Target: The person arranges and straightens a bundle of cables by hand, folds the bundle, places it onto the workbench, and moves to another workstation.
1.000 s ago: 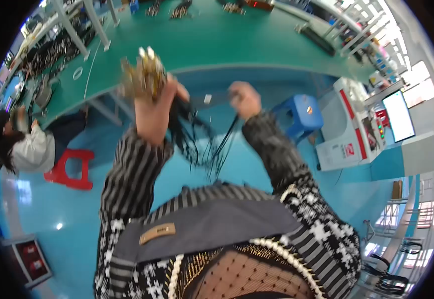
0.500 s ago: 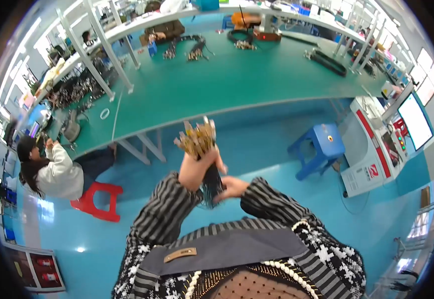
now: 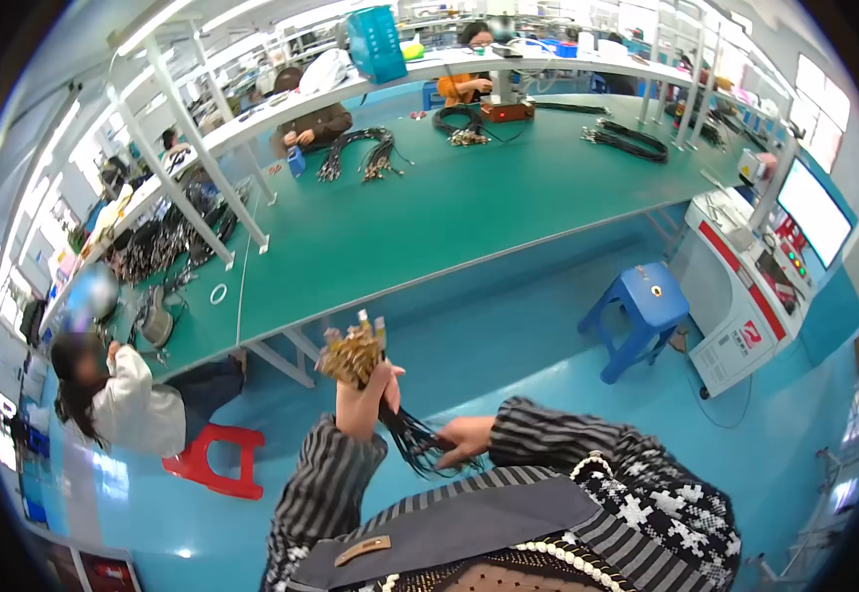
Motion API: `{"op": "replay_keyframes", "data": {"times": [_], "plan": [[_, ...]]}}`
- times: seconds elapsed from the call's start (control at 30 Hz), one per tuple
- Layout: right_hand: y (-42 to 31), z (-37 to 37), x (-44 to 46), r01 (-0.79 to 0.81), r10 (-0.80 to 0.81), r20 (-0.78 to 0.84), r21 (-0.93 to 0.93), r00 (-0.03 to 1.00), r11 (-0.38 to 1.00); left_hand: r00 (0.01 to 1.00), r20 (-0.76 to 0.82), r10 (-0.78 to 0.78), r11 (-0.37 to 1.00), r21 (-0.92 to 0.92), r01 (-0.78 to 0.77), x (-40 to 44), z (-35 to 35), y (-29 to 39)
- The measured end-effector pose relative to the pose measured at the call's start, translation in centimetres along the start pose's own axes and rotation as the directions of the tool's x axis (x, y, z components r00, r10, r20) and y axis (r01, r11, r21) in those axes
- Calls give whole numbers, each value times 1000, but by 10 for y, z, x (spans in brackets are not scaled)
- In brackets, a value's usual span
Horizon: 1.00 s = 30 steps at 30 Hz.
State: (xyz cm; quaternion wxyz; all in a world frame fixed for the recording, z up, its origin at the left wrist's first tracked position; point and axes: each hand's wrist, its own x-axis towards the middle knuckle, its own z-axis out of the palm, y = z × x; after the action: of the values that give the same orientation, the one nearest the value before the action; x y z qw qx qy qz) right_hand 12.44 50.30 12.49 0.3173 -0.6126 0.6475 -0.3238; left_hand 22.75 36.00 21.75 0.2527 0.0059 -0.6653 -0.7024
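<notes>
Your left hand [image 3: 362, 403] is closed round the black cables [image 3: 411, 434]; your right hand [image 3: 467, 437] touches them lower down (its closure unclear).

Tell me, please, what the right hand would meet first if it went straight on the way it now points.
Most likely the black cables trailing from the left hand; the right hand seems to be touching them, though this single view leaves depth unclear.
</notes>
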Motion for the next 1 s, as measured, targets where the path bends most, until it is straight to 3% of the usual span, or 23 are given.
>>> {"op": "replay_keyframes", "data": {"times": [0.03, 0.07, 0.1, 0.13, 0.2, 0.23, 0.27, 0.3, 0.37, 0.4, 0.43, 0.47, 0.5, 0.53, 0.6, 0.63, 0.7, 0.77, 0.8, 0.87, 0.93, 0.97, 1.0], "plan": [[-3, -5, -7, -66, 76, 93, -112, 993, 992, 994, -23, -102, 995, -24, 102, -2, 1, -2], [5, -26, -6, -131, 109, -115, -200, 987, 971, 991, 1, -135, 990, -32, 135, -5, 5, -3], [17, -42, -4, -216, 123, -317, -280, 941, 935, 998, -10, -57, 996, -62, 57, -5, 10, -2], [25, -28, -5, -238, 144, -329, -266, 933, 934, 999, -26, 31, 995, -90, -33, 0, 16, 1], [36, 11, 5, -77, 28, -387, -111, 922, 991, 972, -74, 224, 964, -131, -233, 10, 25, 6], [29, 20, 10, 18, -35, -423, -45, 905, 999, 972, -60, 228, 963, -135, -234, 12, 26, 5], [26, 21, 12, 121, -100, -463, 15, 881, 993, 988, -68, 142, 975, -160, -151, 15, 27, 2], [26, 22, 9, 125, -99, -473, 23, 876, 992, 996, -78, 45, 982, -178, -58, 13, 24, -1], [34, 18, -3, 1, -35, -92, -341, 995, 940, 981, -110, -162, 966, -219, 135, 7, 16, -12], [42, -4, 1, -177, 49, -218, -618, 975, 766, 988, -101, -116, 948, -308, 80, 12, 14, -17], [44, -41, 2, -375, 260, -283, -510, 923, 774, 995, -36, -88, 954, -290, 74, 18, 20, -9], [36, -69, -9, -279, -100, -517, -603, 850, 748, 999, -36, -39, 954, -298, 26, 24, 26, 0], [25, -87, -14, -401, 60, -649, -391, 758, 829, 999, -38, 14, 954, -298, -25, 32, 27, 5], [42, -87, -19, -363, -26, -697, -404, 716, 840, 996, -23, 91, 958, -269, -94, 41, 16, 2], [63, -76, -27, -455, 238, -502, -369, 832, 810, 996, -31, 86, 962, -258, -91, 57, 4, 3], [67, -70, -33, -534, 383, -394, -419, 836, 734, 996, -76, 44, 979, -194, -59, 62, 1, 0], [89, -60, -58, -512, 336, -469, -322, 817, 796, 998, -60, 34, 991, -125, -41, 66, -2, -1], [105, -57, -81, -421, 351, -552, 0, 756, 907, 996, 20, 86, 984, -160, -81, 70, -5, 11], [113, -55, -90, -423, 367, -542, 22, 756, 906, 984, 88, 157, 965, -223, -135, 73, -3, 19], [124, -51, -105, -345, 529, -546, 409, 649, 845, 927, 198, 318, 900, -370, -229, 75, 4, 26], [120, -37, -110, -362, 506, -524, 358, 685, 861, 987, 146, 69, 987, 132, -89, 66, -8, -57], [115, -25, -110, -368, 472, -498, 298, 727, 881, 992, 120, 43, 988, 139, -60, 35, -1, -87], [110, -21, -102, -355, 424, -494, 233, 759, 905, 998, 6, -57, 956, 288, 53, 13, 7, -114]]}}
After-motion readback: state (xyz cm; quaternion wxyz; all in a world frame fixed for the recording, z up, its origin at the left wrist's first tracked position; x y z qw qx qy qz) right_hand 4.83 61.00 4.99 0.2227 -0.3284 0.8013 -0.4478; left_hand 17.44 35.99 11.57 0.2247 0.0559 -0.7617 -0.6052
